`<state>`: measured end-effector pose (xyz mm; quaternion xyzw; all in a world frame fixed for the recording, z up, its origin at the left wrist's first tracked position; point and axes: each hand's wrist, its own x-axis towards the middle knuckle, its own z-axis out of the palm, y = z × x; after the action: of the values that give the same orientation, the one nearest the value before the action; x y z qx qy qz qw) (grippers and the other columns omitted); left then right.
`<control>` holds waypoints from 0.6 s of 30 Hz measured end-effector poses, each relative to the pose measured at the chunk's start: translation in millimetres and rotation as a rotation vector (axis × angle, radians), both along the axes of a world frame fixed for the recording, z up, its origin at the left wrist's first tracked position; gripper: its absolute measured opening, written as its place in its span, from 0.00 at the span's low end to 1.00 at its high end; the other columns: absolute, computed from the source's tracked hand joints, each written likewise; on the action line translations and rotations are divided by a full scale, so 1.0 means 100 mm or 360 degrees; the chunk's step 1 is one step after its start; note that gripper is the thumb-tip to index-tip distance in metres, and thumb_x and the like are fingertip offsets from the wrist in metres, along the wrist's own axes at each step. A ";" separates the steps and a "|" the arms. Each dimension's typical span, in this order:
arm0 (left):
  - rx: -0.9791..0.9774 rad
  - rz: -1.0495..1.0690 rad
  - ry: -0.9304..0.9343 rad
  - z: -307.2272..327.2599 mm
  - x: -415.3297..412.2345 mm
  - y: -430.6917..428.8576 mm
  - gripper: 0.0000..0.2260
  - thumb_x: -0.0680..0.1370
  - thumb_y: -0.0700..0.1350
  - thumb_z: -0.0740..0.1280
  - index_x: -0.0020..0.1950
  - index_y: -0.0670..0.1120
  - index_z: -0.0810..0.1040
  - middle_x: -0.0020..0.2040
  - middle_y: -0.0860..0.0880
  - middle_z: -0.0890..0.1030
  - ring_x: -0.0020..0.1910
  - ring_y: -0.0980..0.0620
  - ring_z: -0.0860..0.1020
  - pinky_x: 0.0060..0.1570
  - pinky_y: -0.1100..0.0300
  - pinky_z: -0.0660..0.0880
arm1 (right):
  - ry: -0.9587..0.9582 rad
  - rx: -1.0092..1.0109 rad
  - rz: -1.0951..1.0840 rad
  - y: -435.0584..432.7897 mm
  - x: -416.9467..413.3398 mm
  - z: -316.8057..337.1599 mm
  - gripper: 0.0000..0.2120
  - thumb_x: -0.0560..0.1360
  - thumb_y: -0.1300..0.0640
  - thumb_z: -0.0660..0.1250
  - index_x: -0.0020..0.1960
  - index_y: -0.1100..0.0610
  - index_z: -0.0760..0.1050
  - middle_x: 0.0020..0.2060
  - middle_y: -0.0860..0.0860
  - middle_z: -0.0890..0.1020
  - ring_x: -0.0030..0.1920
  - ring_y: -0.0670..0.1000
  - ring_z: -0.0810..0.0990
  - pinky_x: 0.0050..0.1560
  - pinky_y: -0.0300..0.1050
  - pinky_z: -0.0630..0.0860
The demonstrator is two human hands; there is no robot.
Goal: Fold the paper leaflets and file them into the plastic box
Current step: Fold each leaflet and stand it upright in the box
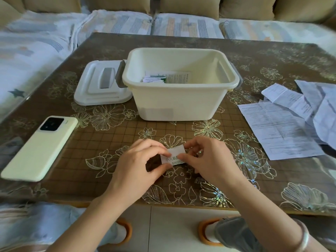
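Right at the near edge of the table, the person is wearing a pale bangle on the right wrist and is holding both hands close together, low over the flower-patterned top. The left hand is pinching the left end of a small folded leaflet, with curled fingers above and the thumb below. The right hand is gripping the right end, its thumb lying across the printed front and its fingers curled over the top edge. The leaflet is sitting between the two hands as a small white rectangle with green characters showing; whether it is touching the table I cannot tell.

Out to the left of the left hand, well apart from it, a pale green phone is lying at a slant with its camera side up. To the right of the right hand and a little farther off, a loose heap of unfolded leaflets is spreading over the table, creased sheets overlapping one another.

Straight beyond the hands a cream plastic box is standing open, with several folded leaflets lying on its floor. Its white lid is resting flat just beside the box on the left-hand side, beyond the phone. Farthest off, a sofa with striped covers is running along the table's far edge.
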<state>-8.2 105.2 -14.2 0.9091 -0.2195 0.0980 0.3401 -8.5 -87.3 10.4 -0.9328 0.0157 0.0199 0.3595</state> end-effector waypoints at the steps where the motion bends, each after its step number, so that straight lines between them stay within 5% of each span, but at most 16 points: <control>1: 0.0002 0.0000 0.0007 0.00 0.00 0.00 0.12 0.70 0.53 0.73 0.51 0.52 0.84 0.51 0.60 0.79 0.53 0.59 0.77 0.51 0.62 0.75 | 0.0039 0.0073 -0.0003 0.00 0.00 0.00 0.08 0.70 0.48 0.75 0.47 0.47 0.79 0.34 0.44 0.82 0.30 0.42 0.80 0.31 0.37 0.76; 4: -0.0133 0.0028 0.0125 0.04 -0.01 0.01 0.17 0.70 0.54 0.72 0.57 0.51 0.81 0.54 0.60 0.79 0.53 0.60 0.78 0.49 0.66 0.75 | 0.0213 0.0530 -0.0090 -0.03 -0.02 0.01 0.05 0.70 0.57 0.75 0.45 0.54 0.81 0.34 0.49 0.84 0.31 0.46 0.83 0.27 0.34 0.75; 7: -0.0406 0.0125 0.0354 0.14 -0.03 0.01 0.21 0.70 0.52 0.74 0.62 0.52 0.78 0.53 0.61 0.82 0.51 0.62 0.80 0.49 0.68 0.76 | 0.0326 0.0945 -0.0147 -0.06 -0.06 0.06 0.05 0.70 0.62 0.74 0.46 0.61 0.81 0.35 0.55 0.85 0.35 0.50 0.85 0.34 0.37 0.80; 10: -0.0502 0.0197 0.0553 0.22 -0.01 -0.02 0.12 0.71 0.48 0.74 0.54 0.54 0.83 0.42 0.59 0.84 0.44 0.61 0.82 0.45 0.68 0.76 | 0.0342 0.1122 -0.0165 -0.07 -0.11 0.12 0.05 0.70 0.63 0.73 0.45 0.63 0.81 0.34 0.58 0.85 0.35 0.52 0.85 0.35 0.37 0.81; 18: -0.0986 0.0316 0.0869 0.63 0.06 -0.06 0.04 0.70 0.46 0.74 0.43 0.49 0.84 0.36 0.48 0.85 0.32 0.57 0.80 0.33 0.67 0.76 | 0.0388 0.1459 -0.0024 -0.08 -0.08 0.49 0.06 0.68 0.58 0.71 0.41 0.62 0.80 0.32 0.55 0.83 0.32 0.48 0.81 0.34 0.35 0.79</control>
<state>-1.7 99.2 48.6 0.7734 0.0071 -0.0527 0.6317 -16.8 -95.7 59.2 -0.6688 0.0542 0.1315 0.7297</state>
